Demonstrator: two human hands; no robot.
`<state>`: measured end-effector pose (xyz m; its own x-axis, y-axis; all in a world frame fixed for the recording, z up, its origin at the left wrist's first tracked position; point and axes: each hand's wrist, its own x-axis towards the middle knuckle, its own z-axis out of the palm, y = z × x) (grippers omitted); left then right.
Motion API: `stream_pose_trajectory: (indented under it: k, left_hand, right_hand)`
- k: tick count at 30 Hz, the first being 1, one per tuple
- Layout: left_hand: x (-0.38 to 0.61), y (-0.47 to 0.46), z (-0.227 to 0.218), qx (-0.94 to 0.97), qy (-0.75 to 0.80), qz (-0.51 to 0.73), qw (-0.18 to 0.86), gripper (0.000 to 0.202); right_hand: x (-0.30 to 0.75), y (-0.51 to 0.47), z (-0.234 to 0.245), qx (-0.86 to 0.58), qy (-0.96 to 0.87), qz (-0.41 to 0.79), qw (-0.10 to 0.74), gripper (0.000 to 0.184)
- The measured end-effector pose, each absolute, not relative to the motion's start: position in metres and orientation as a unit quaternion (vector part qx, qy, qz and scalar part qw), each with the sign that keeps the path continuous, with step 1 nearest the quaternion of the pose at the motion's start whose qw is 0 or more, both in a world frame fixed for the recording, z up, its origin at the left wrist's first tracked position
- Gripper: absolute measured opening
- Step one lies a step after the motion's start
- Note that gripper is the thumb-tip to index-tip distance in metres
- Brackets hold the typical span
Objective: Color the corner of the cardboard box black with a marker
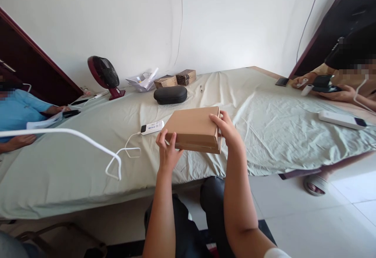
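Observation:
A flat brown cardboard box (192,127) is held just above the cloth-covered table (264,132), near its front edge. My left hand (167,150) grips the box's near left corner, fingers curled round the edge. My right hand (227,129) clasps the right end, fingers wrapped over the top. The box is closed and tilted slightly. A small white device (152,127) with a white cable (117,160) lies on the cloth just left of the box.
A black oval case (170,94), two small brown boxes (176,78), crumpled paper (142,82) and a red fan (104,74) sit at the back. A person in blue sits left; another person's hands (337,91) hold items at right. A white power strip (342,119) lies right.

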<state>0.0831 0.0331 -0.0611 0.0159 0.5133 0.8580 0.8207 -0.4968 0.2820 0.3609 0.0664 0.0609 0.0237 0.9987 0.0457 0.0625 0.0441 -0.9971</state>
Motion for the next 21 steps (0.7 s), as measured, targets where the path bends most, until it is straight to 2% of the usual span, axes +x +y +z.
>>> stream_pose_trajectory:
  k: [2,4,6,9,11,14,16,19,21]
  left_hand:
    - [0.086,0.033,-0.059,-0.696,-0.454,-0.548,0.094,0.099]
    - [0.087,0.032,-0.053,-0.647,-0.440,-0.623,-0.012,0.113]
    - [0.088,0.029,-0.046,-0.556,-0.423,-0.694,-0.174,0.114]
    - [0.086,0.023,-0.037,-0.433,-0.374,-0.679,-0.460,0.113]
    - [0.082,0.018,-0.034,-0.380,-0.353,-0.651,-0.554,0.110]
    - [0.076,0.013,-0.033,-0.323,-0.349,-0.682,-0.556,0.090]
    - [0.074,0.011,-0.034,-0.299,-0.348,-0.702,-0.545,0.079]
    - [0.070,0.009,-0.036,-0.289,-0.341,-0.720,-0.531,0.070]
    - [0.067,0.006,-0.037,-0.304,-0.350,-0.703,-0.540,0.066]
  right_hand:
    - [0.363,0.068,0.060,-0.498,-0.521,0.454,0.524,0.076]
    - [0.365,0.068,0.062,-0.464,-0.539,0.432,0.555,0.074]
    - [0.366,0.066,0.066,-0.412,-0.562,0.426,0.576,0.074]
    - [0.368,0.061,0.072,-0.336,-0.608,0.448,0.563,0.077]
    - [0.369,0.058,0.075,-0.304,-0.643,0.448,0.542,0.079]
    - [0.369,0.055,0.077,-0.294,-0.670,0.440,0.521,0.084]
    - [0.368,0.054,0.078,-0.327,-0.649,0.465,0.505,0.095]
    - [0.366,0.054,0.077,-0.396,-0.603,0.515,0.462,0.112]
    - [0.368,0.054,0.077,-0.392,-0.617,0.517,0.446,0.115]
